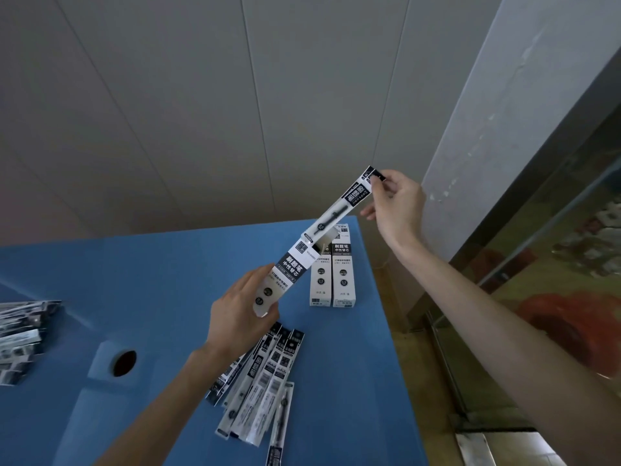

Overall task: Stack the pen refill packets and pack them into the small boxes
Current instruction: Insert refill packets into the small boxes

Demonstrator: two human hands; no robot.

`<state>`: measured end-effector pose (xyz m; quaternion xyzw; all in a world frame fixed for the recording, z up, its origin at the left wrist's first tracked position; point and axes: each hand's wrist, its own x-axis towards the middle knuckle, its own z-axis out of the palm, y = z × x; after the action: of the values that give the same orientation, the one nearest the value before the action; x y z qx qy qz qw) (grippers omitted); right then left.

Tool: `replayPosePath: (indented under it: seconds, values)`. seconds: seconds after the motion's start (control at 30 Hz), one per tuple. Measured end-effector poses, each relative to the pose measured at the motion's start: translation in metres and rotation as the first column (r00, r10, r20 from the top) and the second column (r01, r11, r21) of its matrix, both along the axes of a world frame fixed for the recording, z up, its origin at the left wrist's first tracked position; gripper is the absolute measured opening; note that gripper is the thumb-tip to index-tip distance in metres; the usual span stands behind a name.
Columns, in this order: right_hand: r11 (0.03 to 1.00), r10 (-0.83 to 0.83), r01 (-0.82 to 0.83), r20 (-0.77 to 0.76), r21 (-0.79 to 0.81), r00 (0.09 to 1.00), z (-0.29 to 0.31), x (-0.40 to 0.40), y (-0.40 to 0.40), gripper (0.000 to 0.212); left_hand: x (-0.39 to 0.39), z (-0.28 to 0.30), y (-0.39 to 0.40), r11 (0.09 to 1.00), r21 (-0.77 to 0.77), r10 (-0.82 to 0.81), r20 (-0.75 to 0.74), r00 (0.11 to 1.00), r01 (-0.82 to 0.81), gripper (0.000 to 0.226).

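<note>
My left hand (pixel 237 314) grips a small white box (pixel 285 274) with black print, held tilted above the blue table (pixel 134 270). My right hand (pixel 395 203) pinches the top end of a clear pen refill packet (pixel 339 213) whose lower end sits in the box's open mouth. Two more small boxes (pixel 332 274) lie side by side on the table beyond the held one. Several loose refill packets (pixel 262 381) lie fanned out under my left wrist.
Another heap of packets (pixel 23 334) lies at the table's left edge. A round hole (pixel 124 363) is set in the tabletop at the front left. The table's right edge drops to a wooden floor (pixel 403 317), with a grey wall behind.
</note>
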<state>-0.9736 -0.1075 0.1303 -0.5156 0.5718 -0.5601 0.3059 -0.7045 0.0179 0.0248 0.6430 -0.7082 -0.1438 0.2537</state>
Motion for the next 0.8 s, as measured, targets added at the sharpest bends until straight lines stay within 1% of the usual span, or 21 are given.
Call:
replayPosePath:
  seconds: [0.07,0.13,0.27,0.37,0.47,0.53,0.67,0.73,0.8]
  values:
    - [0.998,-0.027,0.025,-0.041,-0.051,0.999,0.000,0.001,0.005,0.013,0.001,0.000,0.001,1.000,0.007,-0.004,-0.008,1.000,0.004,0.071]
    - [0.995,-0.047,0.043,-0.050,-0.086,0.998,-0.001,0.001,0.009,0.016,0.002,0.001,0.002,1.000,0.012,-0.006,-0.023,1.000,0.006,0.069]
    - [0.994,-0.052,0.048,-0.039,-0.097,0.998,-0.006,0.001,0.011,0.018,0.003,0.004,0.006,1.000,0.016,-0.005,-0.069,0.998,0.006,0.067]
    - [0.996,0.017,-0.019,-0.019,-0.084,1.000,-0.010,0.003,0.012,0.020,0.002,0.003,0.008,1.000,0.009,-0.017,-0.057,0.998,0.017,0.067]
    - [0.995,0.096,-0.092,0.082,-0.049,0.992,-0.012,0.008,0.012,0.018,0.001,-0.001,0.006,1.000,0.027,-0.009,-0.054,0.998,0.010,0.067]
    - [0.994,0.108,-0.106,0.125,-0.021,0.986,-0.013,0.011,0.012,0.016,0.000,-0.004,0.004,1.000,0.025,-0.015,-0.046,0.999,0.017,0.069]
    - [0.987,0.155,-0.156,0.030,0.027,0.987,-0.021,0.015,0.015,0.015,0.000,-0.005,0.002,1.000,-0.006,-0.018,-0.043,0.999,0.018,0.070]
    - [0.985,0.172,-0.173,0.029,0.020,0.985,-0.021,0.017,0.015,0.014,-0.002,-0.004,0.002,0.999,-0.032,-0.017,-0.051,0.999,0.016,0.071]
    - [0.982,0.185,-0.184,0.052,-0.030,0.981,-0.016,0.020,0.019,0.015,-0.002,-0.004,0.002,0.999,-0.052,0.009,-0.087,0.996,-0.013,0.071]
